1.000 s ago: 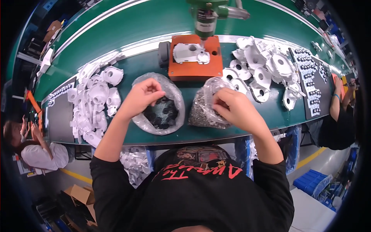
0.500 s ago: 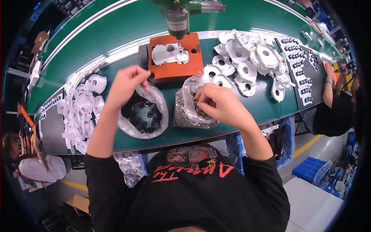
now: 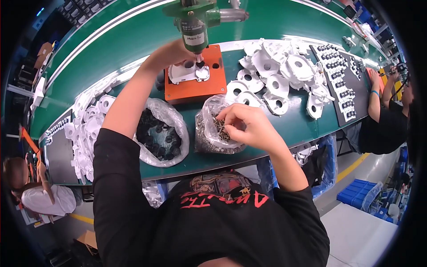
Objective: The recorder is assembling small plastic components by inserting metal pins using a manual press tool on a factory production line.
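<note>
Since half a second ago, the left hand (image 3: 171,53) has left the clear plastic bag of small black round parts (image 3: 161,133) and reached forward to the white moulded plastic housing (image 3: 187,72) seated on the orange rectangular fixture block (image 3: 195,80). It rests at the housing's far-left edge; whether it pinches anything cannot be told. The right hand (image 3: 247,127) stays at the mouth of the second clear bag, full of small dark metal screws (image 3: 218,133), fingertips pinched together on a few of them. The green hanging power screwdriver (image 3: 194,26) stands with its tip just above or on the housing. By the look of it, one housing is loaded and mid-assembly. A heap of white housings (image 3: 284,75) lies to the right, another white pile (image 3: 86,129) to the left, so plenty of work seems left. A black tray of small parts (image 3: 340,84) sits further right.
</note>
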`<state>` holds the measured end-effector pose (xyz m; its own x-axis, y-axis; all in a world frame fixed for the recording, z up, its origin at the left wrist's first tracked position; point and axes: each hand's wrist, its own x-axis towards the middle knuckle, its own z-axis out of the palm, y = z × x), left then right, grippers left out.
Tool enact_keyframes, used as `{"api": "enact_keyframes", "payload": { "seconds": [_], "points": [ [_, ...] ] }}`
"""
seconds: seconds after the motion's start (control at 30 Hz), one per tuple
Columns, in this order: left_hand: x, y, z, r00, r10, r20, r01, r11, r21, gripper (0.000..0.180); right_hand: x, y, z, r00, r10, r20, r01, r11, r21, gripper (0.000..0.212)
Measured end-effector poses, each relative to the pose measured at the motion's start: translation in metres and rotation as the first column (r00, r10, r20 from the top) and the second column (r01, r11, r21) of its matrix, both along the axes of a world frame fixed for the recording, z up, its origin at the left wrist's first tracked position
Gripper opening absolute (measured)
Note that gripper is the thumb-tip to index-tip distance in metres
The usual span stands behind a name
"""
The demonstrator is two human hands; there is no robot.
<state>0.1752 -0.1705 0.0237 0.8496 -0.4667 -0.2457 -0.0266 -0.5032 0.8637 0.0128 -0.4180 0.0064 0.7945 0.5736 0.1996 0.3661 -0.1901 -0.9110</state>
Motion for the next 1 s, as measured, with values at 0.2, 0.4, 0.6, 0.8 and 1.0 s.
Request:
{"api": "enact_keyframes", "payload": {
  "seconds": [0.2, 0.4, 0.6, 0.8, 1.0],
  "points": [
    [0.005, -0.003, -0.011, 0.990, -0.012, 0.143, 0.014, 1.000, -0.012, 0.021, 0.001, -0.007, 0.001, 0.977, -0.048, -0.207, 0.107, 0.954, 0.282, 0.009],
    [0.008, 0.000, -0.005, 0.995, -0.075, 0.063, 0.070, 0.995, 0.067, 0.013, 0.016, -0.021, 0.008, 0.978, -0.148, -0.149, 0.188, 0.932, 0.308, 0.010],
    [0.005, -0.001, -0.006, 0.987, -0.097, 0.131, 0.100, 0.995, -0.021, 0.008, 0.030, -0.025, 0.010, 0.961, -0.176, -0.214, 0.250, 0.882, 0.400, 0.008],
    [0.001, -0.001, -0.013, 0.975, -0.078, 0.208, 0.094, 0.993, -0.072, 0.009, 0.036, -0.022, 0.008, 0.952, -0.154, -0.266, 0.245, 0.902, 0.355, 0.010],
    [-0.021, 0.009, -0.012, 0.910, 0.305, 0.282, -0.341, 0.936, 0.088, 0.020, 0.046, -0.024, 0.000, 0.938, -0.138, -0.317, 0.246, 0.911, 0.331, 0.008]
  ]
}}
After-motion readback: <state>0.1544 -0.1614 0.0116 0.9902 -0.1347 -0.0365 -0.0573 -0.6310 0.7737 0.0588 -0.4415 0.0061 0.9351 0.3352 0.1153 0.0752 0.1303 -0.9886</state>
